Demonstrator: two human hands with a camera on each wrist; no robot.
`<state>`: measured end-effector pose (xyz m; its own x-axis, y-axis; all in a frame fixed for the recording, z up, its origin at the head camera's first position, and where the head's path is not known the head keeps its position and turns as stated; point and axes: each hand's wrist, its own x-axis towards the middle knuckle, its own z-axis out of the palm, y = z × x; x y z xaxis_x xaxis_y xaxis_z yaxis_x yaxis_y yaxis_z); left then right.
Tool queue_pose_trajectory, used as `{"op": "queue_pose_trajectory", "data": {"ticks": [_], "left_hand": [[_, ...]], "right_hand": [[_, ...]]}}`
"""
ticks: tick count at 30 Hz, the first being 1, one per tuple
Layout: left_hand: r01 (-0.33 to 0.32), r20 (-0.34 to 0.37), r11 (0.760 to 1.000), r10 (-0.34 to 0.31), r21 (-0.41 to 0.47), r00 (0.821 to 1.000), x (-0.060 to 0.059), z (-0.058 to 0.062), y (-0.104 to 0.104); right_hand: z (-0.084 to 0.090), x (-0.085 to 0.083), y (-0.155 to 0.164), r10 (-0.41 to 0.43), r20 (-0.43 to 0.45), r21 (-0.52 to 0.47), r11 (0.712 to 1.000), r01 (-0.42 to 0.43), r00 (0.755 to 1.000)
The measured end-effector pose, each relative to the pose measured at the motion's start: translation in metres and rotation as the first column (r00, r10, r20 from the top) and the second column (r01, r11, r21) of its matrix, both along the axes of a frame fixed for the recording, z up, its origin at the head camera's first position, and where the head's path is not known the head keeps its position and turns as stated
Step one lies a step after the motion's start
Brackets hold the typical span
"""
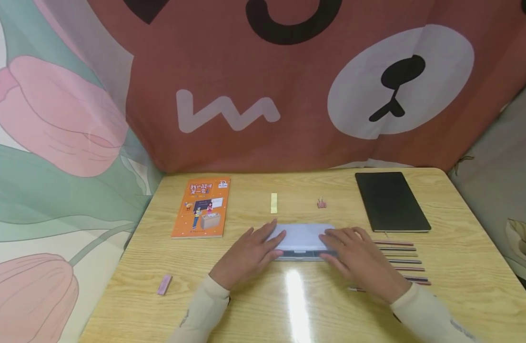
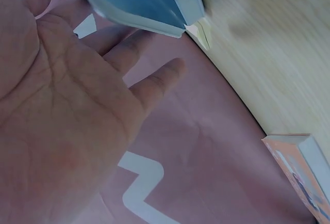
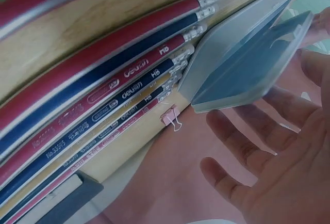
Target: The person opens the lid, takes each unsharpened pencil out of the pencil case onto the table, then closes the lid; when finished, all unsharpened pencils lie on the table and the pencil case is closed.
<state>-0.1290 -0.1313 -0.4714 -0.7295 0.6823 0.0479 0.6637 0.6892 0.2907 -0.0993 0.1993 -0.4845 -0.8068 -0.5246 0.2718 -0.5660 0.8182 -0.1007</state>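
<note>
Your left hand (image 1: 250, 252) and right hand (image 1: 357, 259) lie spread, fingers straight, on either end of the pale blue-grey plastic pencil case (image 1: 303, 238), its lid slightly ajar, near the middle of the wooden counter (image 1: 263, 305). Red-and-blue pencils (image 1: 400, 261) lie just right of it; an orange book (image 1: 202, 207) sits toward the far left corner.
</note>
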Motion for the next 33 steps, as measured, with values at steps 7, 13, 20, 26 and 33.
{"op": "queue_pose_trajectory", "data": {"ticks": [7, 13, 20, 26, 33], "left_hand": [[0.004, 0.001, 1.000, -0.004, -0.024, 1.000, 0.005, 0.000, 0.002], [-0.012, 0.023, 0.999, 0.013, -0.047, 1.000, 0.007, 0.000, 0.006], [-0.018, -0.016, 0.998, 0.017, -0.064, 1.000, 0.010, -0.001, 0.010], [-0.023, -0.011, 0.997, 0.023, -0.079, 1.000, 0.009, 0.002, 0.011], [-0.029, -0.040, 0.999, 0.028, -0.045, 0.999, -0.007, 0.012, 0.007]], "right_hand": [[0.000, 0.004, -0.002, -0.003, 0.025, 0.018, 1.000, 0.003, 1.000], [-0.003, 0.007, -0.004, 0.000, 0.024, 0.034, 0.999, -0.001, 1.000], [-0.008, 0.009, -0.004, 0.001, 0.035, 0.001, 1.000, -0.001, 0.999], [-0.008, 0.007, -0.004, -0.008, 0.043, 0.005, 1.000, 0.008, 0.999], [0.000, -0.004, -0.004, -0.031, 0.086, -0.046, 0.998, 0.035, 0.996]]}}
